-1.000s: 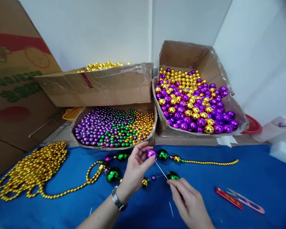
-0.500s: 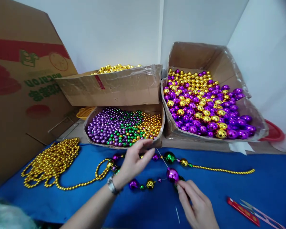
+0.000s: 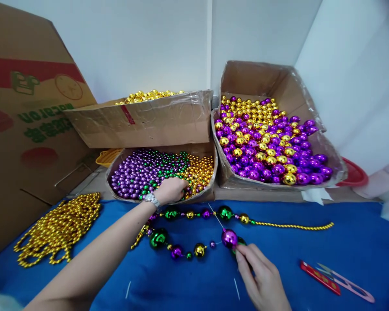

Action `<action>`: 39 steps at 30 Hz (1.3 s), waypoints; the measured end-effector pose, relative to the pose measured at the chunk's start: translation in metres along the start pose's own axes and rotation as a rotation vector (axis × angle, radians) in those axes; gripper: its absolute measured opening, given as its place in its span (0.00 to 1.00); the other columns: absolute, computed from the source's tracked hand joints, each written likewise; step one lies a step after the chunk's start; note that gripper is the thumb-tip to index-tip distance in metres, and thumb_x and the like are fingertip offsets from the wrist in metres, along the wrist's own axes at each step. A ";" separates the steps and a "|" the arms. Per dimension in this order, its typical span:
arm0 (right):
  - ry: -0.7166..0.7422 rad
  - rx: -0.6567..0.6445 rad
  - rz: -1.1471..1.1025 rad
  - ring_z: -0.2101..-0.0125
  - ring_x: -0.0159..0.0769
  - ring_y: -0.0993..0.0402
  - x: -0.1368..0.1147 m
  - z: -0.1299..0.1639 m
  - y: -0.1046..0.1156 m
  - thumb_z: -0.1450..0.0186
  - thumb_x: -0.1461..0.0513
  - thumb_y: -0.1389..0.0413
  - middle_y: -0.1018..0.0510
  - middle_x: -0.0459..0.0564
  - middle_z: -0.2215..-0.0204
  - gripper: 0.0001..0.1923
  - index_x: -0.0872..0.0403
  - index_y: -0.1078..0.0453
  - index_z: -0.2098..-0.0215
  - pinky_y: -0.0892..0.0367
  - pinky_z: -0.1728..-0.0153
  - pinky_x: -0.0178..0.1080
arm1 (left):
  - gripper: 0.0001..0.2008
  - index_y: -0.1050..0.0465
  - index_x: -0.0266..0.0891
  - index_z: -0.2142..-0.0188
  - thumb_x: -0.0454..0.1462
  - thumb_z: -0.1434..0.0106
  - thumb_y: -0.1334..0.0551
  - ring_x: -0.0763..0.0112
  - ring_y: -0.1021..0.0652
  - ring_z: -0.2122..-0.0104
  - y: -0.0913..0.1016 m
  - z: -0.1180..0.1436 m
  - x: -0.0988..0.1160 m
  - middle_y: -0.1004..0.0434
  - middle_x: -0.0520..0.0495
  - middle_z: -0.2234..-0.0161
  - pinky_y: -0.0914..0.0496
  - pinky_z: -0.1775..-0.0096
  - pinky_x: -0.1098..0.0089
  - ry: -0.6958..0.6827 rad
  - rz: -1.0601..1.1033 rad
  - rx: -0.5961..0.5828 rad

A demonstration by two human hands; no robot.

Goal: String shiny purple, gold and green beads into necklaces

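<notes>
My left hand (image 3: 173, 189) reaches into the low cardboard box (image 3: 205, 195) of small purple, green and gold beads, its fingers curled down among them. Whether it holds a bead is hidden. My right hand (image 3: 262, 280) pinches the bead strand (image 3: 194, 249) next to a large purple bead (image 3: 229, 238), with a green bead partly hidden behind my fingertips. A thin needle (image 3: 216, 216) sticks up and to the left from the purple bead. The strand loops across the blue cloth (image 3: 311, 250) with green, gold and purple beads and trails off right as a fine gold chain (image 3: 291, 225).
A box of larger purple and gold beads (image 3: 256, 75) stands at the back right, and a box of gold beads (image 3: 149, 123) sits above the small-bead box. A gold chain pile (image 3: 58, 226) lies at left. Thread snips (image 3: 346, 283) lie at right. Loose needles (image 3: 236, 288) rest near me.
My left hand let go of the needle and moved up into the small-bead box. The purple bead has slid down the thread to my right hand.
</notes>
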State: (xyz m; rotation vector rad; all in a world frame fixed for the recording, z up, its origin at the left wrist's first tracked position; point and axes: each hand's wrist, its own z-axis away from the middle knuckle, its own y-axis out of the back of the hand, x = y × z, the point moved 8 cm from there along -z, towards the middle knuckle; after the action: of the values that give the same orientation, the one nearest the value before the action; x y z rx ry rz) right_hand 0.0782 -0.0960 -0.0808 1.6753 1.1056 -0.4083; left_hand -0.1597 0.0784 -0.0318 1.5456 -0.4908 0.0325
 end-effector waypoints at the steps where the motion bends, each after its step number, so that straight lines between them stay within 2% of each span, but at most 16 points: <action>1: -0.005 -0.001 -0.005 0.73 0.33 0.28 0.000 0.000 0.000 0.30 0.63 0.55 0.27 0.50 0.70 0.11 0.53 0.33 0.54 0.34 0.75 0.32 | 0.09 0.24 0.40 0.67 0.31 0.48 0.40 0.60 0.25 0.67 0.004 0.003 0.004 0.23 0.44 0.71 0.33 0.63 0.66 0.004 0.023 0.032; 3: -0.013 -0.007 -0.019 0.72 0.33 0.28 -0.001 -0.001 0.000 0.30 0.63 0.55 0.28 0.50 0.70 0.11 0.52 0.33 0.54 0.34 0.74 0.31 | 0.13 0.27 0.40 0.57 0.35 0.41 0.43 0.63 0.25 0.66 0.010 0.011 0.015 0.24 0.44 0.66 0.32 0.64 0.67 0.008 0.204 0.091; 5: -0.016 -0.007 -0.035 0.72 0.33 0.28 -0.003 -0.003 0.000 0.30 0.63 0.55 0.28 0.50 0.70 0.11 0.52 0.33 0.56 0.34 0.72 0.31 | 0.15 0.30 0.39 0.53 0.38 0.38 0.44 0.66 0.25 0.66 0.008 0.023 0.027 0.25 0.43 0.63 0.30 0.65 0.69 0.033 0.647 0.099; 8: -0.014 0.012 -0.040 0.72 0.33 0.29 -0.006 -0.005 0.001 0.31 0.63 0.55 0.28 0.49 0.70 0.10 0.53 0.32 0.59 0.34 0.71 0.32 | 0.13 0.30 0.38 0.55 0.38 0.39 0.40 0.69 0.24 0.66 -0.014 0.041 0.048 0.26 0.44 0.63 0.29 0.65 0.70 0.140 1.399 -0.003; 11: 0.001 0.021 -0.024 0.72 0.33 0.29 -0.009 -0.007 0.002 0.31 0.63 0.54 0.29 0.50 0.71 0.09 0.54 0.32 0.60 0.34 0.70 0.33 | 0.10 0.29 0.37 0.58 0.35 0.40 0.38 0.72 0.24 0.68 -0.034 0.054 0.065 0.25 0.44 0.64 0.28 0.67 0.72 0.243 1.675 -0.099; 16: 0.009 0.035 -0.001 0.74 0.32 0.30 -0.013 -0.007 0.008 0.31 0.63 0.56 0.28 0.50 0.72 0.11 0.54 0.32 0.62 0.34 0.72 0.32 | 0.08 0.29 0.35 0.61 0.34 0.40 0.37 0.73 0.23 0.69 -0.043 0.060 0.075 0.24 0.44 0.65 0.28 0.69 0.73 0.289 1.772 -0.135; 23: 0.032 0.041 0.010 0.73 0.33 0.29 -0.015 -0.005 0.008 0.31 0.63 0.55 0.28 0.49 0.72 0.11 0.54 0.32 0.60 0.34 0.71 0.33 | 0.06 0.29 0.35 0.64 0.35 0.41 0.36 0.72 0.22 0.69 -0.046 0.064 0.078 0.23 0.43 0.66 0.27 0.65 0.70 0.373 1.823 -0.079; 31: 0.010 0.006 0.011 0.72 0.33 0.29 -0.006 -0.002 0.003 0.31 0.64 0.55 0.28 0.50 0.71 0.10 0.54 0.32 0.58 0.35 0.71 0.33 | 0.07 0.29 0.35 0.64 0.35 0.41 0.36 0.71 0.22 0.69 -0.048 0.064 0.081 0.22 0.42 0.64 0.27 0.64 0.71 0.380 1.823 -0.068; 35: 0.011 0.041 0.014 0.73 0.33 0.30 -0.003 -0.004 0.005 0.31 0.64 0.55 0.28 0.50 0.71 0.10 0.54 0.32 0.58 0.35 0.71 0.33 | 0.06 0.30 0.36 0.64 0.36 0.41 0.36 0.70 0.23 0.66 -0.045 0.065 0.090 0.23 0.43 0.64 0.28 0.63 0.69 0.289 1.744 -0.063; 39: 0.013 0.125 0.009 0.73 0.33 0.29 -0.001 -0.008 0.018 0.31 0.64 0.55 0.28 0.48 0.73 0.11 0.53 0.31 0.59 0.34 0.71 0.32 | 0.10 0.28 0.38 0.58 0.38 0.40 0.37 0.64 0.26 0.57 -0.026 0.052 0.104 0.26 0.42 0.55 0.29 0.59 0.67 0.115 1.490 -0.023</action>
State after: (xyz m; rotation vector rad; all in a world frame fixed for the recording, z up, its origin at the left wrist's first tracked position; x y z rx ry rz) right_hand 0.0902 -0.0899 -0.0664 1.7933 1.1008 -0.4696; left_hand -0.0717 -0.0018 -0.0259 0.8422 -1.4251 1.2289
